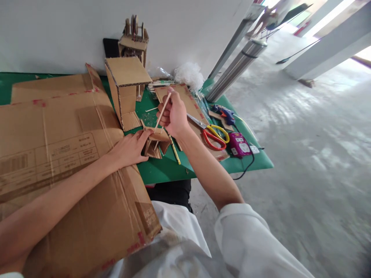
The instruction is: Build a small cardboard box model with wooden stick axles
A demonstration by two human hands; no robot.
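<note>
My left hand (pixel 130 148) grips the left side of a small cardboard box (pixel 153 151), its fingers and thumb closed against it. The box sits near the front edge of the green table, with an open side facing me. Above it my right hand (pixel 175 114) is closed around a thin wooden stick (pixel 162 112). The stick slants upward from the top of the box, and a length of stick also shows inside the open side. Just right of the box lies a yellow pencil-like rod (pixel 175 150). A larger cardboard stand (pixel 127 73) rises behind my left hand.
A big flattened carton (pixel 58 127) covers the left and overhangs the front edge. To the right lie scissors (pixel 214 135), a blue glue gun (pixel 224 114) and a purple power socket (pixel 240 144) with a cord. White fluffy fibre (pixel 189 75) and a steel post (pixel 236 71) stand behind.
</note>
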